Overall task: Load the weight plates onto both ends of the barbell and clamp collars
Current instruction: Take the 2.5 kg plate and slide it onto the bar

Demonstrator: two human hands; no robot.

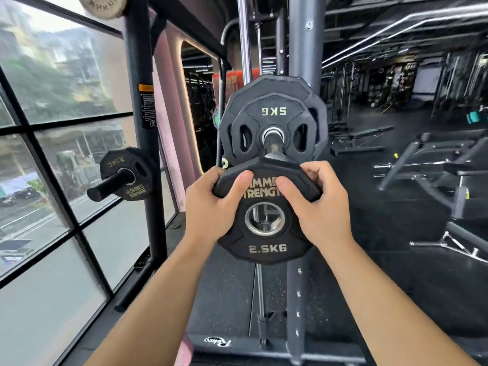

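Gripping 2.5 kg plate [267,243] by upper rim in left hand [211,207] and right hand [322,206], equally near; holding bore just below barbell sleeve [273,144] end, pointing straight back.

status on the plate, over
Left hand, right hand grip 2.5kg plate. Hole below barbell sleeve, not on yet. 5kg plate already loaded, nothing blocking.

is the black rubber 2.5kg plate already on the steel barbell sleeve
No, left hand and right hand hold the plate below the sleeve, its centre hole empty.
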